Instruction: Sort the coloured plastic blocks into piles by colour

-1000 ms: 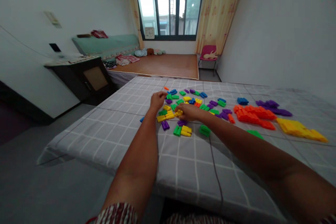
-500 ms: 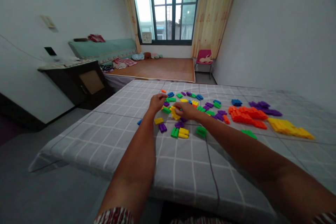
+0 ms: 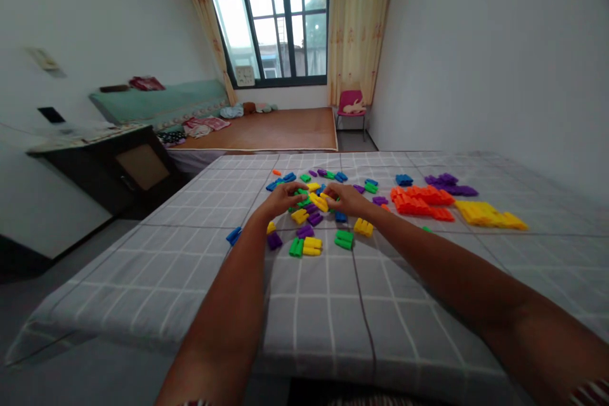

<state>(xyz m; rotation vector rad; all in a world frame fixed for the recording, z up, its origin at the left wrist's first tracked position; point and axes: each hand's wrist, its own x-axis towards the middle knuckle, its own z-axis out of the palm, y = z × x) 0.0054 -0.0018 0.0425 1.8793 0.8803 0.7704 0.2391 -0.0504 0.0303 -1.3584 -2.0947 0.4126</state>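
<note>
My left hand (image 3: 284, 198) reaches into the loose pile, its fingers curved and apart beside a green block (image 3: 303, 192). Across from it, my right hand (image 3: 346, 199) has its fingertips closed on a yellow block (image 3: 318, 202). The blocks are small plastic pieces with ridged, paired bars. Close to my hands lie another yellow block (image 3: 299, 216), a purple block (image 3: 314, 219) and a blue block (image 3: 340, 217). Nearer to me are a green block (image 3: 344, 240) and a yellow block (image 3: 313, 246). My fingers hide part of the pile.
Sorted groups lie to the right: orange blocks (image 3: 421, 203), yellow blocks (image 3: 490, 214), purple blocks (image 3: 450, 185) and blue blocks (image 3: 404, 180). A grey checked cloth (image 3: 328, 311) covers the table. Beyond stand a bed (image 3: 290, 130), a pink chair (image 3: 351, 101) and a dark cabinet (image 3: 109, 168).
The view has turned a little to the right. My left hand's fingers have spread and moved closer to the right hand. A yellow block now lies below my right wrist.
</note>
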